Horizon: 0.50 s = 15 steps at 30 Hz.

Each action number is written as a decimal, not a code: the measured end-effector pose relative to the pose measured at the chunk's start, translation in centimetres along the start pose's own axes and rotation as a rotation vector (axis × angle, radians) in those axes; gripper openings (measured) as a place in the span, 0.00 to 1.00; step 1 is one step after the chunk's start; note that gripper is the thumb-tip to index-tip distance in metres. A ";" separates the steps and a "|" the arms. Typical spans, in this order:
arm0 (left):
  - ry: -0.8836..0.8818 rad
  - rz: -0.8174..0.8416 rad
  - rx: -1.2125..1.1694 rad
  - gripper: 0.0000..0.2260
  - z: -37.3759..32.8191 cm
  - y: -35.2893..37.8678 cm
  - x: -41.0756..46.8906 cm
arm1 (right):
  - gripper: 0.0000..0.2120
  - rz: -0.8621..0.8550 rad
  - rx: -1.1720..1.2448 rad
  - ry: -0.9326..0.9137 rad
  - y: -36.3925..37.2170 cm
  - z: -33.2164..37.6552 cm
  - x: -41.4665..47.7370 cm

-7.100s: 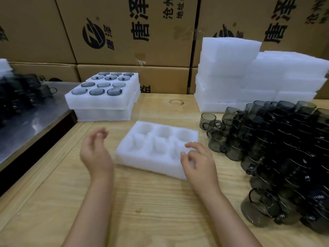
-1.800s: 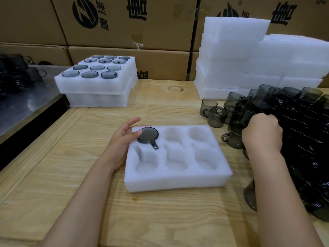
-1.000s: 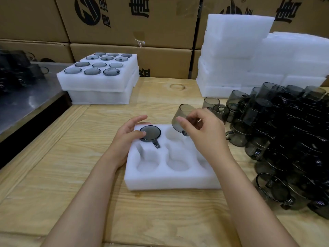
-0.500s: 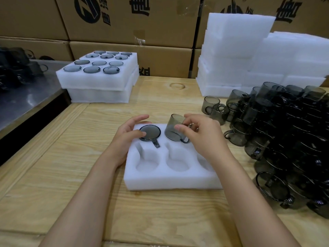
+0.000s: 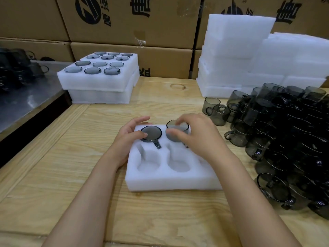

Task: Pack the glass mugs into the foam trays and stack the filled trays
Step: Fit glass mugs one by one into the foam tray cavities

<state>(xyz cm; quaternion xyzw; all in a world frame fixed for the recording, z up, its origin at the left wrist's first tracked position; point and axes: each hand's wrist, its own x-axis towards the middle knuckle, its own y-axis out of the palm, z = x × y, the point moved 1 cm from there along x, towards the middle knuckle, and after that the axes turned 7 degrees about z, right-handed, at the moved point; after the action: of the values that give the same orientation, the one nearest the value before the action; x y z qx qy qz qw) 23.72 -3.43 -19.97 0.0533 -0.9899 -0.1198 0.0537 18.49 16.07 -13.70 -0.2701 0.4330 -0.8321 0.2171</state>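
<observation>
The hands meet over the far edge of a white foam tray (image 5: 169, 182) lying on the wooden tabletop (image 5: 71, 157). The left hand (image 5: 130, 138) lies relaxed against the tray's far-left corner, fingers loosely extended, its thumb tip touching the rim of the first mug (image 5: 151, 133) – a smoky grey glass seated mouth-up in the far-left pocket, handle pointing toward the person. The right hand (image 5: 199, 136) grasps the second mug (image 5: 171, 138) from above, fingers and thumb curled round its rim; this mug sits partly down in the far-middle pocket, just beside the first. The two near pockets in view are empty.

At the far left of the tabletop stand the filled trays (image 5: 99, 81), two layers high, mug mouths showing on top. To the right, a heap of loose mugs (image 5: 284, 131) – dark and piled – lies in front of a stack of blank foam (image 5: 249, 56). Cardboard boxes (image 5: 133, 24) line the back.
</observation>
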 end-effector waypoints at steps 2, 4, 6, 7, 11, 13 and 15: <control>-0.005 0.005 0.011 0.25 -0.1 0.0 0.0 | 0.26 0.006 0.061 0.050 -0.1 0.7 1.4; -0.005 0.009 0.020 0.25 -0.2 0.0 -0.1 | 0.30 0.131 0.031 0.053 0.6 1.3 3.5; -0.006 0.012 0.026 0.25 -0.2 0.0 -0.1 | 0.32 0.345 -0.093 0.052 2.0 1.6 4.7; -0.007 0.013 0.028 0.25 -0.2 0.0 -0.1 | 0.33 0.442 -0.171 0.075 2.9 1.5 4.8; -0.016 0.008 0.034 0.22 -0.1 0.0 0.0 | 0.34 0.523 -0.254 0.152 4.9 0.3 4.2; -0.022 -0.004 0.026 0.22 0.0 0.0 -0.1 | 0.34 0.494 -0.252 0.155 4.9 0.4 4.0; -0.031 -0.006 0.029 0.22 -0.1 0.0 -0.1 | 0.34 0.467 -0.267 0.146 4.8 0.5 3.9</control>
<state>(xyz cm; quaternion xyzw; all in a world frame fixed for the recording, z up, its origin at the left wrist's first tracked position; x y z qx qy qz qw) 23.85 -3.40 -19.89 0.0551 -0.9921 -0.1062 0.0374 16.46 10.94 -16.44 -0.1285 0.6037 -0.7124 0.3339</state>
